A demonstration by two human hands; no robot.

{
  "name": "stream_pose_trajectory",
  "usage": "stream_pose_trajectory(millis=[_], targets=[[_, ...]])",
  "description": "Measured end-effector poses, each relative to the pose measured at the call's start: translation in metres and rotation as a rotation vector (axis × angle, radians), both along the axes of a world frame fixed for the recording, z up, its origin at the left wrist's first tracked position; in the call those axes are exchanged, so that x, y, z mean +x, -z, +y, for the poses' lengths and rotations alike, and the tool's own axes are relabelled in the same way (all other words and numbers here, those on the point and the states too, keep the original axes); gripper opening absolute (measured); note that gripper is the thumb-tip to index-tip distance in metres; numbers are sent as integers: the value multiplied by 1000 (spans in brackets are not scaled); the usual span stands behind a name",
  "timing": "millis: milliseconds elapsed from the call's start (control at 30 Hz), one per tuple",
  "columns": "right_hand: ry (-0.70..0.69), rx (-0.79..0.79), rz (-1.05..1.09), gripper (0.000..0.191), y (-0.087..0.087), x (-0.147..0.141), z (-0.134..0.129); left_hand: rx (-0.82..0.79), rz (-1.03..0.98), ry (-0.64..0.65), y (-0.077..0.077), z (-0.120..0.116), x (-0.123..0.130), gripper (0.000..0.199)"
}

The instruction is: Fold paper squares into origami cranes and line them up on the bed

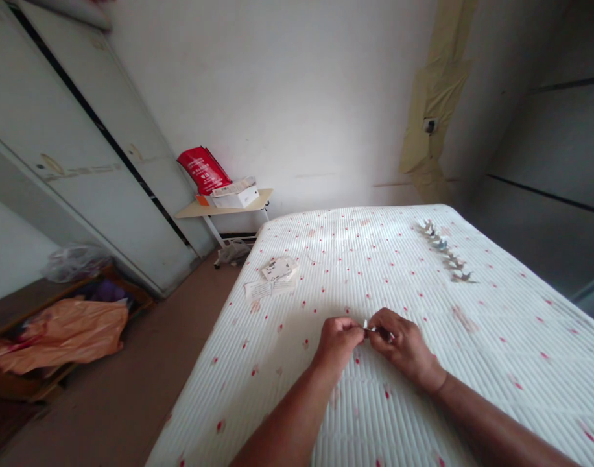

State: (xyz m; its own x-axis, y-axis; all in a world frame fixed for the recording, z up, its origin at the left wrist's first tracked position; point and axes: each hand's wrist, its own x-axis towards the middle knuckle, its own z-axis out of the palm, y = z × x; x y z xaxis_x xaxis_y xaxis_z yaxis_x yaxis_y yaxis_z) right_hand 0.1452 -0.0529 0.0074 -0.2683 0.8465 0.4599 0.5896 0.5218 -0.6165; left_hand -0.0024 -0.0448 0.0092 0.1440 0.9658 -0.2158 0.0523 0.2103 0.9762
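My left hand (340, 336) pinches one side of a small pale piece (366, 327), probably paper, and my right hand (404, 345) grips its other side, fingers curled close. Holding it between both sets of fingertips, low over the bed (262, 395), probably gives me fine control and support for my wrists; its exact shape is too small to tell. The loose printed sheets (280, 268) lie beyond my left hand, seemingly within easy reach, while the small folded figures (455, 261) stand lined up farther off to the right, perhaps so my arms won't crush them.
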Motion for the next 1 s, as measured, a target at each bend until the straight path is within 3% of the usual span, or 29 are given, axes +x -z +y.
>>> stream_pose_trajectory(millis=[300, 633, 767, 867, 1000], targets=[[-21, 28, -70, 12, -2, 0, 1, -61, -106, 96, -3, 1, -6, 13], [-33, -47, 8, 11, 0, 2, -1, -61, -85, 75, -1, 3, -6, 13], [-20, -135, 202, 13, -1, 18, 3, -50, -105, 73, 3, 7, -7, 16], [49, -341, 351, 23, -1, 25, 10, -58, -113, 104, 4, 8, -9, 16], [-106, -659, 541, 29, -3, 17, 14, -63, -90, 132, 5, 9, -11, 17]])
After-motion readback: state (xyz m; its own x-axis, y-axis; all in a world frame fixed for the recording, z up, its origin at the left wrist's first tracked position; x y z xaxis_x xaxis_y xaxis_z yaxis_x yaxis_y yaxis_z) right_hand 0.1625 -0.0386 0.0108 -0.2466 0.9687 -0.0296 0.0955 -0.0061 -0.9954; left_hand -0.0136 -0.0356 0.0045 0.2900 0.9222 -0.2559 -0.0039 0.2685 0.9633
